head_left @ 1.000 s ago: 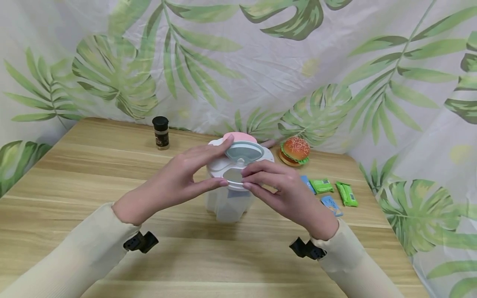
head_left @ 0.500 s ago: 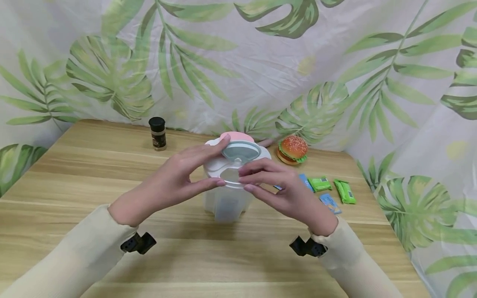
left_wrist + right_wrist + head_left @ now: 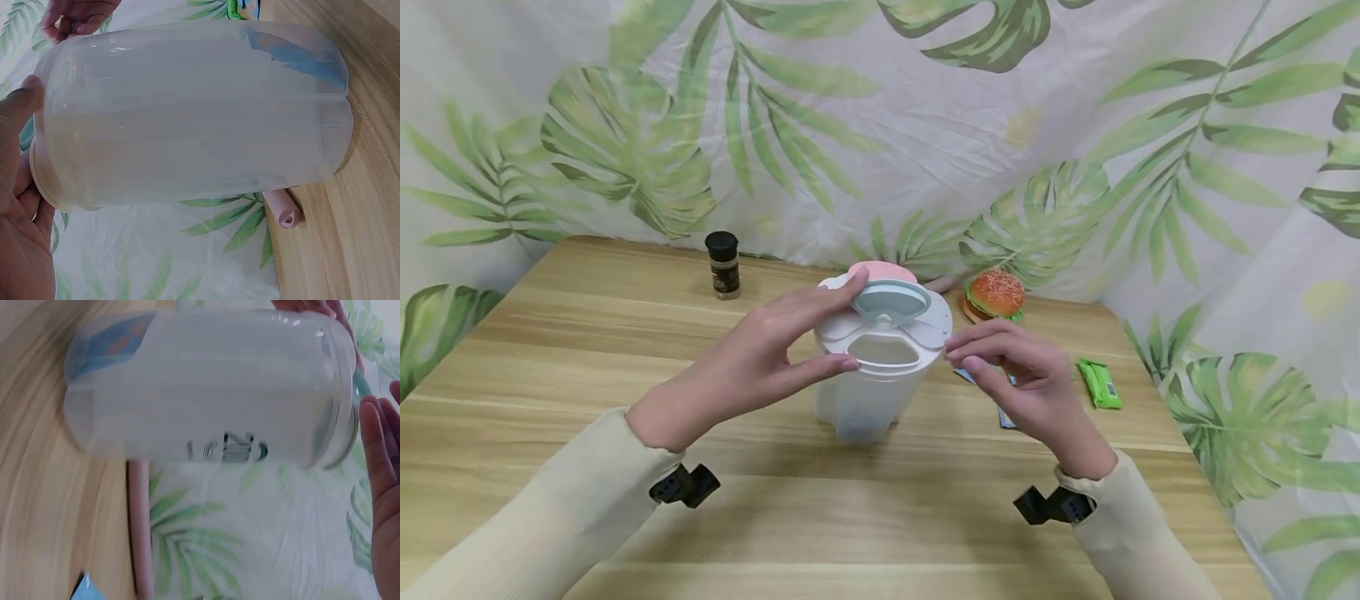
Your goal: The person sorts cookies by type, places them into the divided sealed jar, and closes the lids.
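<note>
A clear plastic storage container (image 3: 883,400) with a white lid (image 3: 928,329) stands upright on the table. Its grey-green flap (image 3: 891,304) is raised above an opening. My left hand (image 3: 748,354) holds the lid, thumb on the front rim and fingers by the flap. My right hand (image 3: 1033,379) is just right of the lid, apart from the container, fingers loosely bent with nothing visible between them. Through the cloudy wall, a blue packet (image 3: 300,59) shows at the container's bottom in the left wrist view.
A black-capped spice jar (image 3: 723,265) stands at the back left. A toy hamburger (image 3: 994,296) sits at the back right, near a pink rod (image 3: 140,531). A green packet (image 3: 1100,385) and blue packets (image 3: 1006,419) lie right, partly behind my right hand.
My right hand has left the lid opening and moved right. The blue packet has dropped from near the opening to the container's bottom. My left hand keeps its hold on the lid.
</note>
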### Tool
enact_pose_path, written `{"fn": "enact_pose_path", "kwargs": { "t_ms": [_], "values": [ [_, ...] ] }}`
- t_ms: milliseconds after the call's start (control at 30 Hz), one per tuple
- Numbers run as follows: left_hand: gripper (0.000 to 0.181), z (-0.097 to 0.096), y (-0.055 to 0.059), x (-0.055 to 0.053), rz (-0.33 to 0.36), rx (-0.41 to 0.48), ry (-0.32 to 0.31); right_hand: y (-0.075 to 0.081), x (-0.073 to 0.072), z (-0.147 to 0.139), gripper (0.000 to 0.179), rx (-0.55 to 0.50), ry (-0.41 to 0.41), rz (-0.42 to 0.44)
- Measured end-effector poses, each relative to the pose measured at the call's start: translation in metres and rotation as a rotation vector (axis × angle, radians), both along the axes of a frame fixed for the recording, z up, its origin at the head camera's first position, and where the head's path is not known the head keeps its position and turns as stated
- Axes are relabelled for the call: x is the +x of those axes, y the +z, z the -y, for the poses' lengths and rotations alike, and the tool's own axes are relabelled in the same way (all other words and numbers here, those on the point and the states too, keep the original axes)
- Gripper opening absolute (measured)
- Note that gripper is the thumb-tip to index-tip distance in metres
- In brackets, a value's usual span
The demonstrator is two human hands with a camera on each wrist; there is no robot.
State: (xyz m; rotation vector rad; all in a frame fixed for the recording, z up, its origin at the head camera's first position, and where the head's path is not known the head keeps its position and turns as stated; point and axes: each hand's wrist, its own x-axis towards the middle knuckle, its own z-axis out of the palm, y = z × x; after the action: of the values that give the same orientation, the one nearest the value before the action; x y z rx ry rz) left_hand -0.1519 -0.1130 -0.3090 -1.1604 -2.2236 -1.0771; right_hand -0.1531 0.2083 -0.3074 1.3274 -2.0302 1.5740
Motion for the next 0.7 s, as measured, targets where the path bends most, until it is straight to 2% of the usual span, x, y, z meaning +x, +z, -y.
{"fn": "enact_pose_path", "kwargs": {
  "t_ms": [133,267,367,533,700],
  "values": [
    [0.09,-0.001,0.0,0.0,0.011,0.0,0.002,-0.007,-0.002,-0.022,0.019,0.135,-0.119,0.047],
    [0.09,-0.001,0.0,0.001,0.009,0.005,0.006,-0.016,-0.009,-0.042,0.02,0.366,-0.249,0.096],
    [0.089,0.001,0.0,0.001,0.002,0.006,0.009,-0.026,-0.016,-0.056,0.016,0.543,-0.323,0.176],
    [0.089,0.001,0.0,0.002,0.008,0.006,0.005,-0.043,-0.026,-0.077,0.021,0.771,-0.364,0.292],
    [0.088,0.0,0.001,0.002,0.022,0.0,0.002,-0.057,-0.029,-0.093,0.034,0.951,-0.379,0.327]
  ]
}}
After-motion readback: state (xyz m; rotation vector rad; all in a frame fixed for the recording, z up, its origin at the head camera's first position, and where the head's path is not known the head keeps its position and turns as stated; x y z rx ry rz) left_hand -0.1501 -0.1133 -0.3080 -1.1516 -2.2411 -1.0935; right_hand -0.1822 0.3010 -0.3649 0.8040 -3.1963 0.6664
